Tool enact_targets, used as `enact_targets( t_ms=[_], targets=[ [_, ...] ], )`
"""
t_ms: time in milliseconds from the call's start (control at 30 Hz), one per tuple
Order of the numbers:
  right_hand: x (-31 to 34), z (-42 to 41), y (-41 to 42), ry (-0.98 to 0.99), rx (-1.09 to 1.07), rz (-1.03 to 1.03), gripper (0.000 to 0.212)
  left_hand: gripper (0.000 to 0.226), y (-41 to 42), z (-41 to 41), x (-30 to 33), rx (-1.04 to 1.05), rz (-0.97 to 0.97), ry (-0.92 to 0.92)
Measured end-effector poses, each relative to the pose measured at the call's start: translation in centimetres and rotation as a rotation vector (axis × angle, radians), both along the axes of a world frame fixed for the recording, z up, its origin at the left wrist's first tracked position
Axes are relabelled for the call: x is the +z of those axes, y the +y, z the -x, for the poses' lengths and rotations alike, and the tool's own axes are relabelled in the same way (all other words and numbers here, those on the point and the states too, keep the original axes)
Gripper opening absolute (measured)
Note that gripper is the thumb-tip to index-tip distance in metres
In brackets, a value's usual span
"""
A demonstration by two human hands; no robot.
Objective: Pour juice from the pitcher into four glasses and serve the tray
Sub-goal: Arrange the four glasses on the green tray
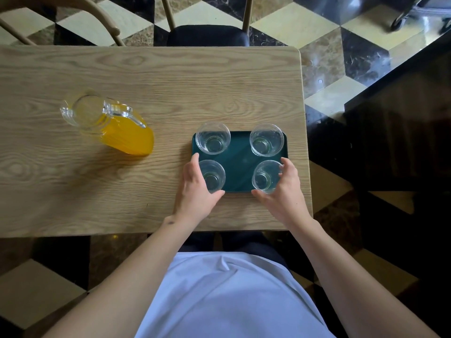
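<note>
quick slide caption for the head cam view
Both hands, left hand and right hand, cup the two near empty glasses on a teal tray; juice pitcher waits, untouched.

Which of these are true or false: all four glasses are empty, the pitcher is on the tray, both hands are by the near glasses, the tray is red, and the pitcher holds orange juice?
1. All four glasses are empty. True: the far-left glass, far-right glass, near-left glass and near-right glass hold no juice.
2. The pitcher is on the tray. False: it stands on the table, left of the tray.
3. Both hands are by the near glasses. True: the left hand is at the near-left glass, the right hand at the near-right one.
4. The tray is red. False: it is dark teal.
5. The pitcher holds orange juice. True.
</note>
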State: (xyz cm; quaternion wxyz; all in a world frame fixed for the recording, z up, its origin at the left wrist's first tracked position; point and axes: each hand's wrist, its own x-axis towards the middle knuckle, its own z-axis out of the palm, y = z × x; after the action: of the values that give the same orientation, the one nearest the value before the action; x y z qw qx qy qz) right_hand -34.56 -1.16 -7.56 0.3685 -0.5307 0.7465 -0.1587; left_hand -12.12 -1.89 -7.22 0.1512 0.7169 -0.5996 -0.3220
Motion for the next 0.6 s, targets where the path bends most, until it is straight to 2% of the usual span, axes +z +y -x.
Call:
enact_targets(
  t_ms=[333, 600],
  targets=[
    [-0.52, -0.14, -0.48, -0.02, -0.028, -0.004, 0.11, 0.12, -0.08, -0.1, -0.19, 0.026, -0.043, 0.049],
    [-0.27, -0.29, -0.69, 0.014, -0.003, 0.006, 0.107, 0.116, -0.17, -0.12, -0.4, 0.008, -0.023, 0.029]
  ],
)
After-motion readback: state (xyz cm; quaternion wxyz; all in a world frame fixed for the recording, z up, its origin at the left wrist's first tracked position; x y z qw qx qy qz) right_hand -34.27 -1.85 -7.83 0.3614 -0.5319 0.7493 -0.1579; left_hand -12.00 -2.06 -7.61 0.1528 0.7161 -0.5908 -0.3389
